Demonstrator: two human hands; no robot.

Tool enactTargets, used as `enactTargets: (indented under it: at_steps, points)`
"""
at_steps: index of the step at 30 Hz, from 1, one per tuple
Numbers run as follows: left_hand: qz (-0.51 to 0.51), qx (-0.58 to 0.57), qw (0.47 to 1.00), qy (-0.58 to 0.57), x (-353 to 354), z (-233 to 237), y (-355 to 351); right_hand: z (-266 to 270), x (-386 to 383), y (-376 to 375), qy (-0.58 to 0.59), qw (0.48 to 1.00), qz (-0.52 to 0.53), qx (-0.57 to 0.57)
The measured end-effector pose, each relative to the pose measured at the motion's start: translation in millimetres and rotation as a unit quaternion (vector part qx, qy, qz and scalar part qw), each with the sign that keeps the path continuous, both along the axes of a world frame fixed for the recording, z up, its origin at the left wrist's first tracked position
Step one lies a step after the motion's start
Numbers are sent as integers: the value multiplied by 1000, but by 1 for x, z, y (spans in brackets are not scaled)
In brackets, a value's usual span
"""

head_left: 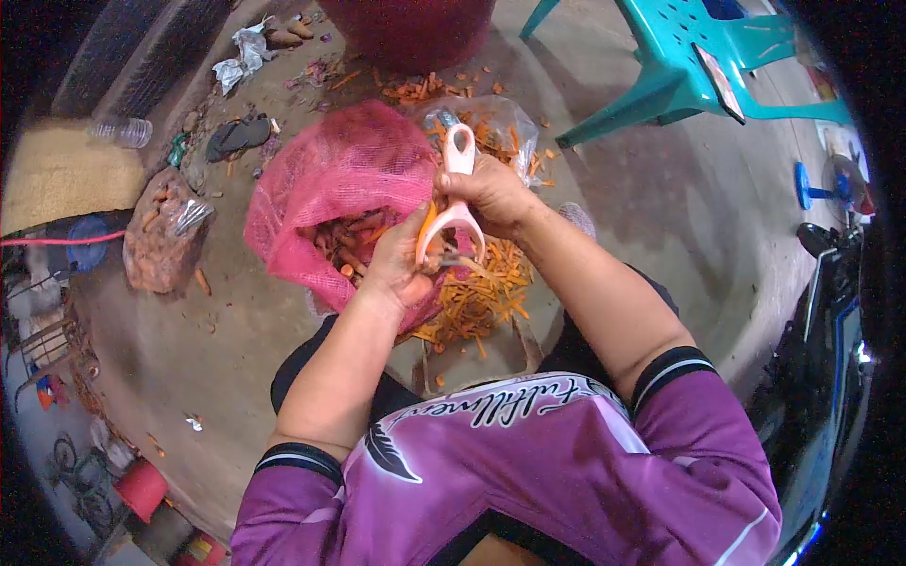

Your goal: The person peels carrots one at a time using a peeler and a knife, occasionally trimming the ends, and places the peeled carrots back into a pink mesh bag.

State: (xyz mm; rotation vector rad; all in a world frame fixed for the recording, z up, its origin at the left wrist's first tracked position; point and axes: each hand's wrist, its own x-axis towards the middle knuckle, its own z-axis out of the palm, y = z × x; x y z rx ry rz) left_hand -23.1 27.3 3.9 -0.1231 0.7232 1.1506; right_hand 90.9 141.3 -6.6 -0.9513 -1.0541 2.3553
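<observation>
My right hand (493,193) is closed around the handle of a pale pink Y-shaped peeler (460,149), its forked head pointing back toward me. In my left hand (400,257) is a carrot (427,221), partly covered by the fingers and the peeler. The peeler's blade end overlaps the carrot and left fingertips. Under my hands lies a heap of orange peelings (486,297). Left of them, a pink mesh sack (321,160) gapes toward me, with several carrots (351,247) inside.
A clear plastic bag (510,123) with orange pieces lies beyond my hands. Behind it stands a dark red tub (411,33). A teal plastic chair (651,80) is at the upper right. A filled bag (165,231) and a dark sandal (238,138) lie on the left.
</observation>
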Motion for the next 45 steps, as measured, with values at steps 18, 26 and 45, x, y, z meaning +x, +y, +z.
enactTargets:
  at_steps: [18,26,45]
  points:
    - [9,2,1000,30,2,-8,-6,-11,3,14,-87,986,-111,91]
    - [33,-55,997,51,1,0,-2,19,0,4,-29,993,-105,39]
    - [18,-59,998,21,3,9,-1,30,2,-14,69,996,32,37]
